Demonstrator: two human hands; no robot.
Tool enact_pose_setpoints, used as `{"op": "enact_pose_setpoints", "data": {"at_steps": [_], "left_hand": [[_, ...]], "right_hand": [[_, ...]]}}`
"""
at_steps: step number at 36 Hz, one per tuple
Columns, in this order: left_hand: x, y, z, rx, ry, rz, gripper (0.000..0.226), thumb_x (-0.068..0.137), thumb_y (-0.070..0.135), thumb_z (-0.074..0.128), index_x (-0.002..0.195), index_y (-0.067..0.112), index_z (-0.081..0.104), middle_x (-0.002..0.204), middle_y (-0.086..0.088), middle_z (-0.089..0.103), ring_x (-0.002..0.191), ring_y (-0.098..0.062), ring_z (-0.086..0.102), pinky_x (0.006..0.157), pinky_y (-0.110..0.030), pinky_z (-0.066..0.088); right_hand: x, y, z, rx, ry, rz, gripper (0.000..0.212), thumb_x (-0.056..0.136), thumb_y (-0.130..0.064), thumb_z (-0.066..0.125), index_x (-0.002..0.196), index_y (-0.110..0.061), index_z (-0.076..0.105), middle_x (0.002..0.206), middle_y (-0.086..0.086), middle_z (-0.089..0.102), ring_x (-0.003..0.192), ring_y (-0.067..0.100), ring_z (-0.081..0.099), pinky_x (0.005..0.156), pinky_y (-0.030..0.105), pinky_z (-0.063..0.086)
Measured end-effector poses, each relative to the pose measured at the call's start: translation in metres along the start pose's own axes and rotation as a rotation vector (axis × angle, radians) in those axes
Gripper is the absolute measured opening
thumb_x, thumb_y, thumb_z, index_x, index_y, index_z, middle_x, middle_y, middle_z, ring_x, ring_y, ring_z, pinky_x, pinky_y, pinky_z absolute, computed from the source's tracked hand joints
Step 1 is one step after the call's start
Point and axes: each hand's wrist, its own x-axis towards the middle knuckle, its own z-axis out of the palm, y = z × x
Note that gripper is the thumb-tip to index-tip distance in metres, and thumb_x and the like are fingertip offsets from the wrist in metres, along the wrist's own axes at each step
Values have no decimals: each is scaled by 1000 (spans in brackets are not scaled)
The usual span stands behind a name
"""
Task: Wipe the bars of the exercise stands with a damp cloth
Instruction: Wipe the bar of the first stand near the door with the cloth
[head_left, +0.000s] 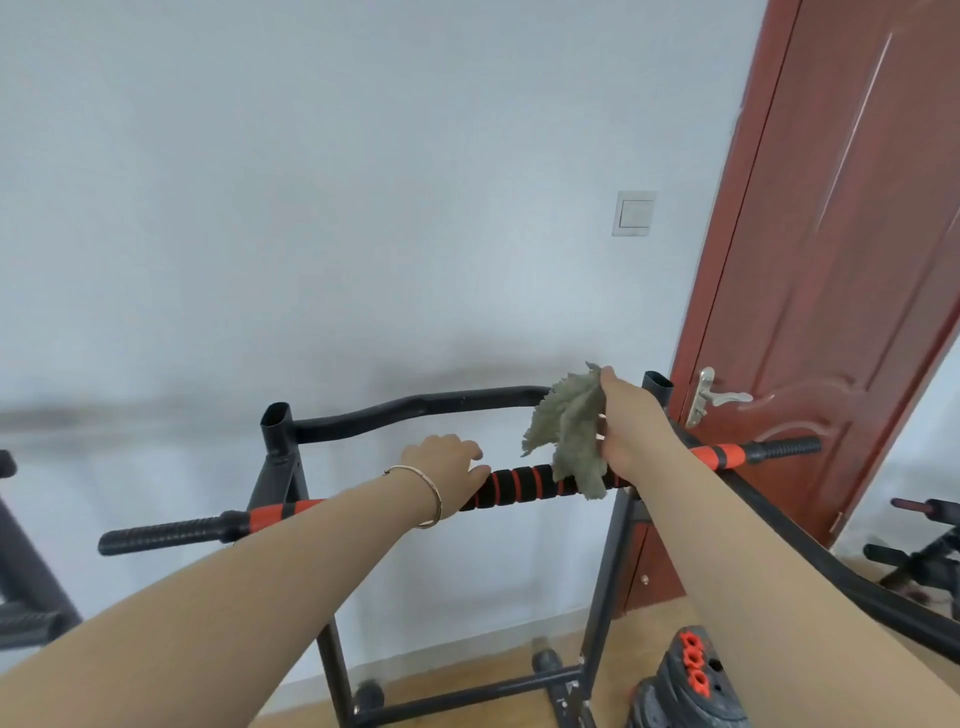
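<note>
The cloth (569, 431), a grey-green rag, hangs bunched over the front bar (519, 486) of the exercise stand, right of the bar's centre, with its lower edge lying on the black-and-red foam grip. The right hand (631, 426) grips the cloth's upper folds just above the bar. The left hand (447, 467) lies over the same foam grip, just left of the cloth, with its fingers curled over the far side of the bar.

No wet trace shows on any surface, so progress cannot be read directly. Judged from the cloth's position, the centre foam section is being wiped. The bar's outer ends, the curved rear bar (415, 410) and the uprights probably remain.

Both arms reach forward and slightly up, nearly straight. A bracelet (431, 496) sits on the left wrist. The right forearm crosses above the right end of the front bar.

A white wall carries a light switch (634, 213). A red-brown door (831, 260) stands to the right. Weight plates (691, 675) lie on the floor below.
</note>
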Motion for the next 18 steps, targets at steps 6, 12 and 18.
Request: {"op": "enact_pose_setpoints", "data": {"at_steps": [6, 12, 18], "left_hand": [[-11, -14, -5, -468, 20, 32, 57, 99, 51, 44, 150, 29, 32, 149, 5, 44, 134, -15, 44, 105, -31, 40], [-14, -28, -12, -874, -78, 200, 56, 90, 42, 63, 142, 48, 42, 138, 20, 54, 126, 2, 50, 96, -20, 45], [-36, -43, -24, -1093, -296, 281, 35, 90, 25, 62, 123, 35, 63, 113, -6, 71, 90, -23, 65, 78, -39, 53]], "right_hand": [[-33, 16, 8, 305, -308, 4, 45, 106, -45, 43, 126, -11, 66, 121, 13, 71, 110, 33, 68, 94, 51, 54], [-55, 24, 34, 441, -433, 14, 54, 107, -48, 37, 135, -7, 58, 124, 16, 67, 109, 34, 68, 82, 46, 59], [-81, 24, 53, 455, -473, -16, 53, 108, -47, 32, 130, -9, 60, 116, 15, 70, 102, 31, 71, 88, 46, 55]]}}
